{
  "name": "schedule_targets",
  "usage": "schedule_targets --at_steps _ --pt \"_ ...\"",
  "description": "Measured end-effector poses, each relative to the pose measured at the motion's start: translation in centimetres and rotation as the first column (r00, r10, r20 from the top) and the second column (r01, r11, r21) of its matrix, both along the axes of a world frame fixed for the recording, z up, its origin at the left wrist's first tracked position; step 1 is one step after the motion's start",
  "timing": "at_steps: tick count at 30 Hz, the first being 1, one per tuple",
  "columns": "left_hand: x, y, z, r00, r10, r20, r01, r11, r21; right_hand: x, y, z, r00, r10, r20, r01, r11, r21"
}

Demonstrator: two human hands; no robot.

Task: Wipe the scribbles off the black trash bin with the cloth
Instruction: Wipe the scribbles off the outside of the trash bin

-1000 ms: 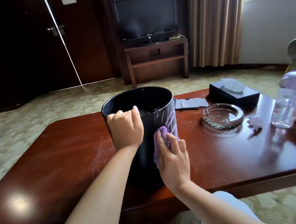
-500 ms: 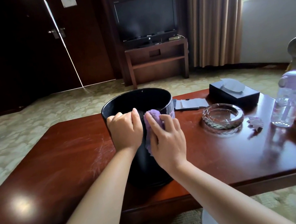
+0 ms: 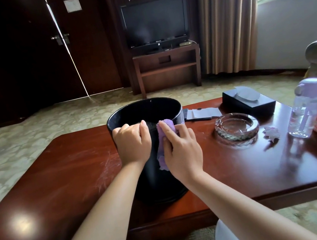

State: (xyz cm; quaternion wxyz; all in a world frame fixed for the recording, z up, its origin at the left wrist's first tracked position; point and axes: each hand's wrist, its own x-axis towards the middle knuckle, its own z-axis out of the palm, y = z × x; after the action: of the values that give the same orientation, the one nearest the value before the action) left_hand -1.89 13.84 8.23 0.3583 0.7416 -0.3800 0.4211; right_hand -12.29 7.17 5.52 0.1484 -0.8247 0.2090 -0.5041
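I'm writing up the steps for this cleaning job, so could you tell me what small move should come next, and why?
Probably drag the purple cloth back down the side of the black trash bin. The right hand presses it flat against the wall just under the rim, at the top of a stroke, while the left hand grips the rim to steady the bin. Any remaining scribbles are hidden behind the hands.

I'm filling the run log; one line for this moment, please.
left hand grips bin rim | right hand presses purple cloth on black trash bin | wiping
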Motion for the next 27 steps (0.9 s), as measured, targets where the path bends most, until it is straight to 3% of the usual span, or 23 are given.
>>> schedule_targets --at_steps 3,7,13,18,24,27 --pt "0.0 0.0 0.0 1.0 -0.01 -0.018 0.01 1.0 0.009 0.1 0.3 0.1 0.997 -0.054 0.056 0.05 0.996 0.072" --pt "0.0 0.1 -0.1 1.0 -0.015 -0.025 0.016 1.0 0.017 -0.5 1.3 -1.4 0.995 0.1 -0.013 -0.1 0.974 -0.203" --pt "0.1 0.0 0.0 1.0 0.006 -0.013 -0.006 1.0 -0.005 -0.8 1.7 -5.1 0.992 0.105 0.071 -0.102 0.994 -0.045" --pt "0.1 -0.1 -0.2 0.999 -0.017 -0.034 0.016 1.0 -0.026 -0.2 -0.2 -1.5 0.97 0.019 0.241 -0.017 1.0 -0.01" --pt "0.1 0.1 -0.1 0.993 -0.085 -0.084 0.079 0.995 -0.066 0.3 -0.6 0.6 0.998 0.039 0.044 -0.026 0.966 -0.258" --pt "-0.3 0.6 -0.1 0.978 -0.158 -0.135 0.14 0.981 -0.138 -0.2 -1.2 0.8 1.0 -0.026 0.017 0.029 0.981 -0.194"
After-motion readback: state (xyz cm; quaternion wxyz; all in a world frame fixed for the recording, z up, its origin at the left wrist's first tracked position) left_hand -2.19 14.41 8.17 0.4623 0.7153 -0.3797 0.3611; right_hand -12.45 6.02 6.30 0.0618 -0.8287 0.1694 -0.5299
